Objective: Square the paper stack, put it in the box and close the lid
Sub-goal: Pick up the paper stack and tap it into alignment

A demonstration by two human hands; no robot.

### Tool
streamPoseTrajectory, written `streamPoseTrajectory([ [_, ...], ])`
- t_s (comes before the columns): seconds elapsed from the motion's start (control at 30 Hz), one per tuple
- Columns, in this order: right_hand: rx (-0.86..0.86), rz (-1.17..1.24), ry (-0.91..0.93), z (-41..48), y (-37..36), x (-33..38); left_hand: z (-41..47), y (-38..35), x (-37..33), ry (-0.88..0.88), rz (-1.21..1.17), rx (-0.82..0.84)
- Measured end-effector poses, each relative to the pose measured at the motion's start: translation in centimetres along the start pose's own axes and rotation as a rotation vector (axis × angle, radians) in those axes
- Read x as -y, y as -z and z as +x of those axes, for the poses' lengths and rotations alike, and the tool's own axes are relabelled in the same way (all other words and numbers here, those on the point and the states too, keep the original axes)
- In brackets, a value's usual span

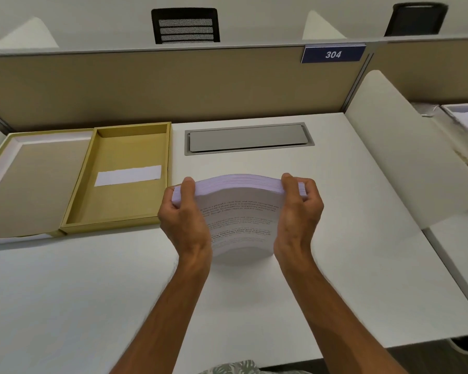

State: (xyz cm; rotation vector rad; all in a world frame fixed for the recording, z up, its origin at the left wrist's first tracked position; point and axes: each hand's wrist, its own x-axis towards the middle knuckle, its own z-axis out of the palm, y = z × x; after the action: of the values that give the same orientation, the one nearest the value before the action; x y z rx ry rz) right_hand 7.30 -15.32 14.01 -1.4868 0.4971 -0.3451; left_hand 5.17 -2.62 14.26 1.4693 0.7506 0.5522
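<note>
meanwhile the box [125, 179] is lying open at left; the paper stack [241, 211] is standing on the desk [92, 292], bowing between the left hand [185, 220] and right hand [299, 209], both gripping its sides; loosening could be fanning sheets out.

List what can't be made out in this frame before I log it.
- paper stack: printed text is blurred; the bottom edge is smeared, so contact with the desk is unclear. Head view.
- left hand and right hand: fingers behind the stack are hidden by the paper.
- lid: its left side is cut off by the frame edge.
- box: the white label is blank or too small to read.
</note>
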Motion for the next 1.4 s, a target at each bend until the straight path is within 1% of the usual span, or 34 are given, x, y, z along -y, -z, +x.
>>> streamPoseTrajectory([
  [0.23, 0.029, 0.012, 0.033, 0.2, 0.0, -0.1, 0.2, -0.1, -0.1, -0.021, -0.006, 0.036],
  [0.3, 0.078, 0.017, 0.051, 0.2, 0.2, -0.1, 0.2, 0.1, 0.1, -0.044, -0.026, 0.081],
  [0.37, 0.184, 0.05, 0.08, 0.4, 0.9, -0.3, 0.5, 0.5, 0.3, -0.065, -0.048, 0.174],
  [0.47, 0.418, 0.111, 0.138, 1.1, 2.8, -1.0, 1.0, 1.2, 0.7, -0.086, -0.071, 0.299],
  [0.53, 0.532, 0.064, 0.143, 1.6, 3.9, -1.5, 1.3, 1.5, 1.0, -0.107, -0.052, 0.338],
  [0.57, 0.558, 0.025, 0.143, 1.7, 4.2, -1.9, 1.5, 1.6, 1.1, -0.12, -0.046, 0.351],
  [0.7, 0.564, -0.058, 0.18, 2.2, 4.6, -2.5, 2.0, 2.1, 1.4, -0.163, -0.052, 0.4],
  [0.93, 0.575, -0.063, 0.178, 2.6, 4.4, -3.5, 2.1, 3.0, 2.3, -0.144, -0.043, 0.501],
  [1.0, 0.594, -0.091, 0.18, 2.9, 4.6, -3.8, 2.3, 3.4, 2.8, -0.139, 0.005, 0.526],
  [1.17, 0.615, -0.176, 0.189, 3.8, 6.3, -6.1, 3.2, 5.7, 6.0, -0.174, 0.217, 0.624],
  [1.23, 0.597, -0.219, 0.2, 3.7, 6.8, -7.1, 3.3, 6.2, 6.9, -0.173, 0.271, 0.62],
  [1.4, 0.514, -0.295, 0.294, 3.3, 6.7, -7.9, 2.8, 5.9, 7.4, -0.236, 0.338, 0.501],
])
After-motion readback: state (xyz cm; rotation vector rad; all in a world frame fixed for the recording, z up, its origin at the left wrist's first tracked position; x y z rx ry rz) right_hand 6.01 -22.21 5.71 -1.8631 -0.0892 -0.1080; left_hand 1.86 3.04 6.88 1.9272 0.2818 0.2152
